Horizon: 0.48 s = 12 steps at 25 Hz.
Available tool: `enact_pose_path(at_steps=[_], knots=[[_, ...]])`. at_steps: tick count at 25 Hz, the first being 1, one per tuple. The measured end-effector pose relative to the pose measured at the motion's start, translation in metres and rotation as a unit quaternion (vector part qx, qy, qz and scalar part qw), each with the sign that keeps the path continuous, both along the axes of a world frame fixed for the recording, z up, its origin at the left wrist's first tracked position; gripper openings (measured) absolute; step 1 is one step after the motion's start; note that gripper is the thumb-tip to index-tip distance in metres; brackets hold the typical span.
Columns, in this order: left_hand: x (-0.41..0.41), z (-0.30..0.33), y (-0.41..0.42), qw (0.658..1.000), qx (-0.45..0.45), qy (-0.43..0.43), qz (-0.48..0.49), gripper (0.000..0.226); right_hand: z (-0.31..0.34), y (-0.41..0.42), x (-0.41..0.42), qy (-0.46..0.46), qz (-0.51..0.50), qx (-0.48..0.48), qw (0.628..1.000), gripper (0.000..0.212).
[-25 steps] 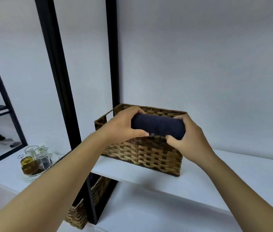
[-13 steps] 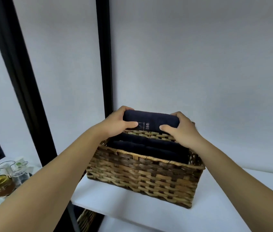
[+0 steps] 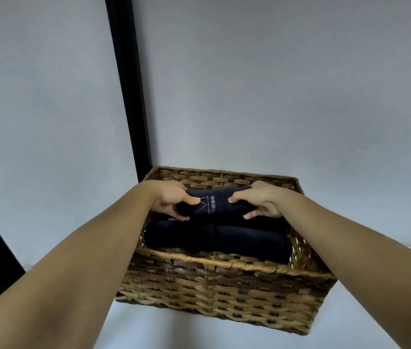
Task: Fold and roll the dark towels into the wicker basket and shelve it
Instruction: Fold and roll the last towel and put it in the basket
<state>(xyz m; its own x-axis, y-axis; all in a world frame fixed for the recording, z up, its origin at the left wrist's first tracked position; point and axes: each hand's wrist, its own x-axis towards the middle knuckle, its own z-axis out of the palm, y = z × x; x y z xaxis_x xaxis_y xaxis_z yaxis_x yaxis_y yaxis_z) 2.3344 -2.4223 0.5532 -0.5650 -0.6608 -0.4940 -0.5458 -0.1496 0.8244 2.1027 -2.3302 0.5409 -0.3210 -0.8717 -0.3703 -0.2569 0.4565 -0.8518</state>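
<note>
Hands: rolled towel (image 3: 214, 204) was gripped at its ends by left hand (image 3: 171, 199) and right hand (image 3: 262, 200).
Basket (image 3: 224, 285): other dark rolls (image 3: 224, 238) were seen inside.

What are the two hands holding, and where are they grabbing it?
A rolled dark towel, over the wicker basket. The left hand grips its left end and the right hand its right end.

Rolled towels (image 3: 249, 239) in basket (image 3: 224, 290) on shelf (image 3: 149, 331).
</note>
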Motion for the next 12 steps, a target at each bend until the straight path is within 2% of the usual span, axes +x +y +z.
enact_pose_path(at_steps=[4,8,10,12], knots=[[-0.006,-0.002,-0.011,0.997,-0.003,-0.065,-0.032,0.035,-0.011,-0.006,-0.001,-0.009,0.001,0.067,0.998,0.062],[-0.014,-0.012,-0.020,0.994,-0.026,-0.093,-0.047,0.032,-0.025,-0.010,-0.002,0.036,0.017,0.106,0.994,0.076],[-0.016,-0.014,-0.021,0.989,-0.075,-0.114,-0.056,0.035,-0.027,-0.011,-0.003,0.065,0.039,0.109,0.991,0.075],[-0.016,-0.016,-0.023,0.967,-0.160,-0.175,-0.089,0.040,-0.029,-0.011,-0.002,0.104,0.060,0.102,0.987,0.074]])
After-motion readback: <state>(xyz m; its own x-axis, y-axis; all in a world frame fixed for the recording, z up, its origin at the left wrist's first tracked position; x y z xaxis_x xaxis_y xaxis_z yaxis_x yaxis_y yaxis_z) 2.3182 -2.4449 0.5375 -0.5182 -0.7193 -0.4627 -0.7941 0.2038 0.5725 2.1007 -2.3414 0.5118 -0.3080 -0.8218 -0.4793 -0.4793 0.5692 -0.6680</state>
